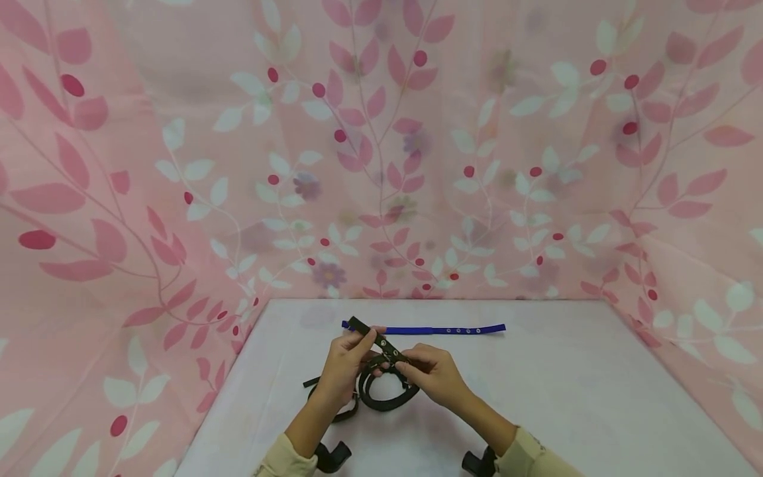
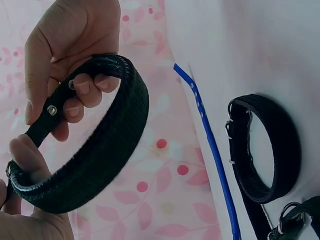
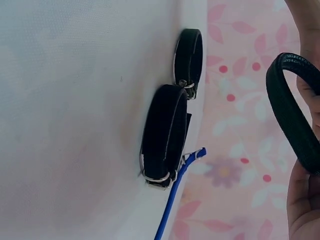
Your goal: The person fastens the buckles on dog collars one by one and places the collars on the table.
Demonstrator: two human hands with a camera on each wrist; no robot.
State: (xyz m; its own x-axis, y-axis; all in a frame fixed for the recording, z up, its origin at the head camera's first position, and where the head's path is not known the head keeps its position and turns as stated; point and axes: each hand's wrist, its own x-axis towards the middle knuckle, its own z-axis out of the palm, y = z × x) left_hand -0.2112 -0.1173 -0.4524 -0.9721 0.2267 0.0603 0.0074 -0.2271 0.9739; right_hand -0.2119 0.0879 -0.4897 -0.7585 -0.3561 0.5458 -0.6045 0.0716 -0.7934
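Observation:
Both hands hold a dark green-black buckle collar (image 2: 120, 135) above the table, bent into a loop. In the head view, my left hand (image 1: 342, 371) pinches its eyeleted strap (image 1: 390, 350) near the free end. My right hand (image 1: 440, 376) pinches the strap lower down, with fingers curled round it in the left wrist view. A bit of metal shows by the left thumb there, mostly hidden. Two more black collars lie on the table: a nearer one (image 3: 165, 135) and another (image 3: 187, 60), both with silver metal fittings.
A blue strap (image 1: 441, 330) with eyelets lies flat across the table's far side. The white table (image 1: 536, 384) ends at pink leaf-patterned cloth (image 1: 381, 165) on three sides. Black wrist devices (image 1: 332, 457) sit near both sleeves.

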